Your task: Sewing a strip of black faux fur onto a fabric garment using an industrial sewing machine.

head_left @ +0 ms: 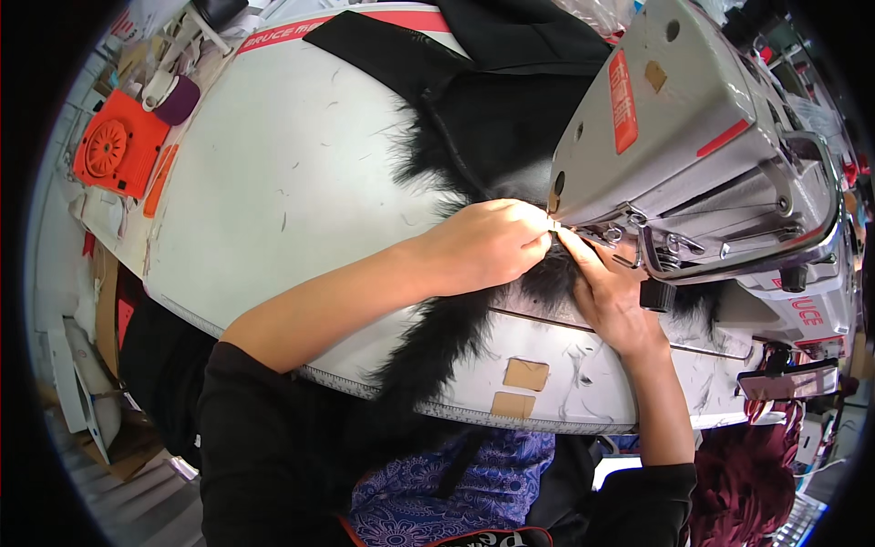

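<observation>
My left hand (492, 244) is closed, its thumb and finger pinched together close to the needle area of a grey sewing machine (674, 118). What the pinch holds is too small to make out. Beside it my right hand (615, 296) lies under the machine head, its index finger stretched out to the left fingertips and its other fingers partly hidden. A black garment piece (506, 118) spreads behind the hands. Its black fur trim (437, 342) runs beneath the left hand and over the table's front edge.
The white sewing table (283, 173) has a curved front edge with a ruler strip. An orange plastic case (118, 146) and a purple-and-white roll (175, 98) stand at the far left. Dark red fabric (747, 474) hangs at the lower right. Two tan patches (526, 375) mark the tabletop.
</observation>
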Available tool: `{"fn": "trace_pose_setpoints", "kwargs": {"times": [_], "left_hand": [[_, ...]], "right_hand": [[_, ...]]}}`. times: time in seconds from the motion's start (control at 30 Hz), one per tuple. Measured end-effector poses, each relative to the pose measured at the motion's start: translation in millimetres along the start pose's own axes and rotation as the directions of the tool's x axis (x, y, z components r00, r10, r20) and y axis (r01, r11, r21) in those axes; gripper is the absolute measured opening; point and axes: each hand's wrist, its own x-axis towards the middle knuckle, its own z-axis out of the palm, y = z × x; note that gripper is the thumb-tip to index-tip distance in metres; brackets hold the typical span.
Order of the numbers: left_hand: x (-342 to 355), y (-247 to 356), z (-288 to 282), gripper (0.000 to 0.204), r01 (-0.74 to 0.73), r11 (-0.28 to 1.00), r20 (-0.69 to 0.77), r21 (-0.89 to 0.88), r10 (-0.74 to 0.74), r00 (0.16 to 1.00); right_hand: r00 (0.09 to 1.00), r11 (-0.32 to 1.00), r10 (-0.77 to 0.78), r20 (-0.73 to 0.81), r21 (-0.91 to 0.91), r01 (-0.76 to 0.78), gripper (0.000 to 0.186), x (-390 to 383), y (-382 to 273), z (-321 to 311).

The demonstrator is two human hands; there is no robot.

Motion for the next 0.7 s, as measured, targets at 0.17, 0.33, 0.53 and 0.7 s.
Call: {"fn": "trace_pose_setpoints", "kwargs": {"times": [0.17, 0.33, 0.53, 0.7], "left_hand": [[-1, -1, -1, 0.013, 0.023, 0.999, 0.02, -0.024, -0.023, 1.0], [-2, -6, -4, 0.026, 0.006, 1.0, 0.069, -0.022, -0.005, 0.998], [-1, -6, -11, 0.028, 0.021, 1.0, 0.229, -0.01, -0.018, 0.973], [-2, -7, -12, 0.029, 0.025, 0.999, 0.214, -0.032, -0.017, 0.977]], "right_hand": [[0.999, 0.999, -0.008, -0.042, 0.051, 0.01, 0.054, 2, -1, 2], [1.0, 1.0, 0.003, -0.015, 0.029, -0.003, 0.052, 2, -2, -1], [0.996, 0.997, -0.039, -0.075, 0.07, 0.045, 0.049, 2, -1, 4], [0.995, 0.987, 0.042, -0.089, 0.157, -0.028, 0.041, 2, -3, 6]]}}
